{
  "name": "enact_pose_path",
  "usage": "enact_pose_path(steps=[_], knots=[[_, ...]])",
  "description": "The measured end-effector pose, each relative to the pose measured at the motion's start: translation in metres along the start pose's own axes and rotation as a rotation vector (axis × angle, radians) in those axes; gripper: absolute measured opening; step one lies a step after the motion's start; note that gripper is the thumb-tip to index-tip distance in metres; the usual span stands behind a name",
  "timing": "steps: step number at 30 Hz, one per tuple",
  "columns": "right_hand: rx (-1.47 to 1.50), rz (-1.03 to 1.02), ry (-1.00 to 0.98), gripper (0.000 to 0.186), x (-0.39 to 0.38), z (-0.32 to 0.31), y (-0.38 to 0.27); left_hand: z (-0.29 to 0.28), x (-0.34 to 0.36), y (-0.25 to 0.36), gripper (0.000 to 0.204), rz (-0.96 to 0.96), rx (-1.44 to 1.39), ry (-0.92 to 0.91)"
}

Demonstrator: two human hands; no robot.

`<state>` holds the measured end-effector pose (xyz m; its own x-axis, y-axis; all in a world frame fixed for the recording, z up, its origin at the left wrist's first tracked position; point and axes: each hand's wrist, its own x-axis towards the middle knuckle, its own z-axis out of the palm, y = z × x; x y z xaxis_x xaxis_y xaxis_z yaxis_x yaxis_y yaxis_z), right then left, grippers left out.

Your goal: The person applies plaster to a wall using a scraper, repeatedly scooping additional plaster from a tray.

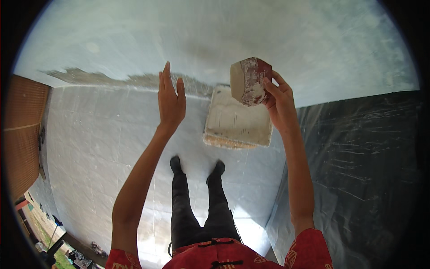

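My right hand (281,99) holds up a flat, angular piece (253,81), beige at its left end and dark red across the rest, smeared with white residue. The thumb lies over its near face and the other fingers are mostly behind it; I cannot make out its exact kind. My left hand (172,102) is raised with its fingers stretched out and nothing in it. Both hands are in front of a pale wall (192,31), and I cannot tell whether the left palm touches it. Below the held piece, a whitish, stained slab-like block (237,119) rests against the wall's foot.
A grey sheet-like covering (103,134) spreads over the floor under my feet. Along the wall's base runs a rough brownish patch (148,80). A dark, scratched surface (358,161) rises at the right. An orange-brown ribbed panel (24,130) stands at the left, with clutter below it.
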<state>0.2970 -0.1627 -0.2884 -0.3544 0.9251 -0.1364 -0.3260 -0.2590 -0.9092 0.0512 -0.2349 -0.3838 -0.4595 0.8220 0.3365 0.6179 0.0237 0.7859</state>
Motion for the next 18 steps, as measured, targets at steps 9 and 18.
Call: enact_pose_path(steps=[9, 18], knots=[[0.051, -0.327, -0.212, 0.029, -0.013, 0.142, -0.166, -0.174, 0.138, 0.129, 0.050, 0.495, 0.105, 0.293], [0.076, -0.542, -0.181, 0.024, -0.048, 0.232, -0.244, -0.288, 0.191, 0.205, 0.046, 0.777, 0.160, 0.526]])
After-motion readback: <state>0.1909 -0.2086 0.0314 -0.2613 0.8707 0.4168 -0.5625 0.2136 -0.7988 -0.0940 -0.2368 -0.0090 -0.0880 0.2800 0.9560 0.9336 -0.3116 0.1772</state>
